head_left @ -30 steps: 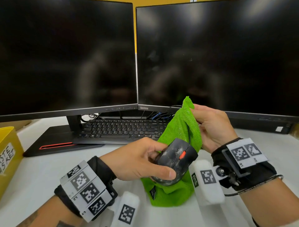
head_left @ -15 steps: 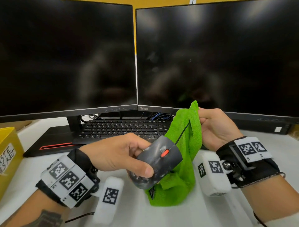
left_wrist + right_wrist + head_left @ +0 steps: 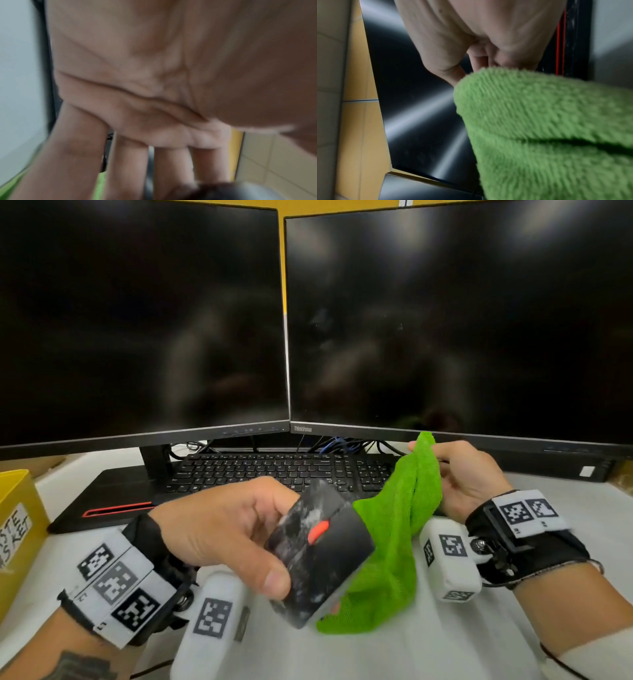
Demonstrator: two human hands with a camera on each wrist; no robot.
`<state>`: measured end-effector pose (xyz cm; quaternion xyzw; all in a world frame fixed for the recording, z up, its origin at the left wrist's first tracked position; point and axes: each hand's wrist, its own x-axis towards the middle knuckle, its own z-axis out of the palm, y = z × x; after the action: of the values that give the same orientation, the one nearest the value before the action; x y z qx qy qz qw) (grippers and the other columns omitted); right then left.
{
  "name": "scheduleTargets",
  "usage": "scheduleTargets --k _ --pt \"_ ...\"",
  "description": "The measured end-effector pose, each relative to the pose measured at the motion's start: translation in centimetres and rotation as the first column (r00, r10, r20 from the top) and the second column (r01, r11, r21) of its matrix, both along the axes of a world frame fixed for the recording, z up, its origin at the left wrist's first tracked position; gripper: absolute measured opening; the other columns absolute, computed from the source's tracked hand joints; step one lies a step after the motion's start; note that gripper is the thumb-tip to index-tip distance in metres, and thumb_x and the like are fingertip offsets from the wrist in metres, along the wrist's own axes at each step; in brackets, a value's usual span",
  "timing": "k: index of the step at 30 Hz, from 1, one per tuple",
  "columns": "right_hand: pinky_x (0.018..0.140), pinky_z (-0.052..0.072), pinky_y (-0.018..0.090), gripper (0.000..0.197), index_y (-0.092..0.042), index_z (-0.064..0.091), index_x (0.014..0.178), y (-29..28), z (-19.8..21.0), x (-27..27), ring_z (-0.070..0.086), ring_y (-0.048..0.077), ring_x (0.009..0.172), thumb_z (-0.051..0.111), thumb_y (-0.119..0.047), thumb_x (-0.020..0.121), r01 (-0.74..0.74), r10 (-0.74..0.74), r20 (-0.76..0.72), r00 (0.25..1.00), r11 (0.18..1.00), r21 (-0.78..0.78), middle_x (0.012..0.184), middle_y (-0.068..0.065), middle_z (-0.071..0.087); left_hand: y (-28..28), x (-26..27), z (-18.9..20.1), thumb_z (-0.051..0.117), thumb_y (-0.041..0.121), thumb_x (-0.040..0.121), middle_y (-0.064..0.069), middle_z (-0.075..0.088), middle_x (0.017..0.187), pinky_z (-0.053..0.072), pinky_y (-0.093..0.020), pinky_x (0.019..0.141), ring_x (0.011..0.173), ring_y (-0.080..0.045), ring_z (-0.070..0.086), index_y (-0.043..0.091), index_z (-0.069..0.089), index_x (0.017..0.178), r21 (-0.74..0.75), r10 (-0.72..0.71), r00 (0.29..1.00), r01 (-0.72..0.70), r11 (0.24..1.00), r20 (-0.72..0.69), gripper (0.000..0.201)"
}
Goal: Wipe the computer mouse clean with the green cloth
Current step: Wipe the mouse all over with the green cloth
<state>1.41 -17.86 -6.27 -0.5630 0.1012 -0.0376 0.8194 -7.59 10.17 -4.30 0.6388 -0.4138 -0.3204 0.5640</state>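
Now the left hand [image 3: 219, 529] is gripping the smudged black plastic computer mouse [image 3: 317, 556] aloft; at its three o'clock the right hand [image 3: 466, 477] is pinching the fluffy green cloth [image 3: 394, 539], which next needs bunching against the mouse.

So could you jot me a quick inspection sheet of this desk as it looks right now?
Surface: white desk, partly bare.
Job's things: computer mouse, smeared whitish, off the desk; green cloth hanging beside it.
Clutter: yellow bin at left edge.
Hands: left hand grips the mouse; right hand pinches the cloth's top.
Cables: tangle behind the keyboard.
Surroundings: two dark monitors, yellow wall.
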Motion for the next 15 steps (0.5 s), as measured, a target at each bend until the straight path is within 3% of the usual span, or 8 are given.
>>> scheduleTargets --k 3,8,11,13,15 --pt "0.085 0.054 0.044 0.01 -0.001 0.073 0.091 -0.1 0.2 -0.1 0.065 0.028 0.072 0.063 -0.001 0.09 -0.096 0.098 0.068 0.993 0.995 -0.027 0.083 0.019 0.075 0.5 0.4 0.1 0.083 0.03 0.082 -0.014 0.076 0.101 0.057 -0.035 0.084 0.091 -0.025 0.074 0.003 0.074 0.107 -0.018 0.087 0.995 -0.086 0.996 0.05 0.038" --pt "0.083 0.037 0.045 0.01 -0.016 0.078 0.086 1.2 0.1 -0.8 0.039 0.031 0.08 0.068 -0.014 0.084 -0.27 0.272 0.028 0.962 0.96 -0.07 0.099 0.016 0.067 0.4 1.0 -0.9 0.083 0.03 0.08 -0.008 0.076 0.094 0.055 -0.035 0.083 0.087 -0.023 0.071 0.009 0.075 0.102 0.025 0.119 0.992 -0.12 0.992 0.045 0.031" --pt "0.092 0.041 0.05 0.016 -0.015 0.074 0.1 1.4 0.0 -1.1 0.051 0.034 0.094 0.069 -0.015 0.084 -0.327 0.33 0.055 0.942 0.943 -0.062 0.104 0.017 0.068 0.0 1.0 -1.3 0.084 0.028 0.08 -0.011 0.075 0.095 0.055 -0.035 0.082 0.086 -0.024 0.07 0.006 0.074 0.102 0.062 0.131 0.99 -0.134 0.989 0.05 0.033" --pt "0.103 0.047 0.056 0.035 -0.005 0.07 0.114 1.4 -0.1 -1.1 0.061 0.037 0.104 0.069 -0.018 0.082 -0.355 0.358 0.086 0.93 0.934 -0.048 0.115 0.022 0.068 -0.2 1.1 -1.5 0.083 0.019 0.082 -0.014 0.074 0.098 0.056 -0.035 0.083 0.087 -0.025 0.07 0.006 0.074 0.104 0.096 0.136 0.988 -0.143 0.985 0.074 0.027" --pt "0.104 0.049 0.056 0.045 0.001 0.069 0.12 1.4 -0.1 -1.1 0.064 0.038 0.107 0.068 -0.023 0.082 -0.395 0.398 0.102 0.912 0.917 -0.048 0.121 0.024 0.067 -0.3 1.2 -1.8 0.076 0.009 0.083 -0.015 0.076 0.097 0.057 -0.035 0.083 0.087 -0.024 0.071 0.009 0.076 0.102 0.114 0.175 0.978 -0.187 0.976 0.113 0.02"
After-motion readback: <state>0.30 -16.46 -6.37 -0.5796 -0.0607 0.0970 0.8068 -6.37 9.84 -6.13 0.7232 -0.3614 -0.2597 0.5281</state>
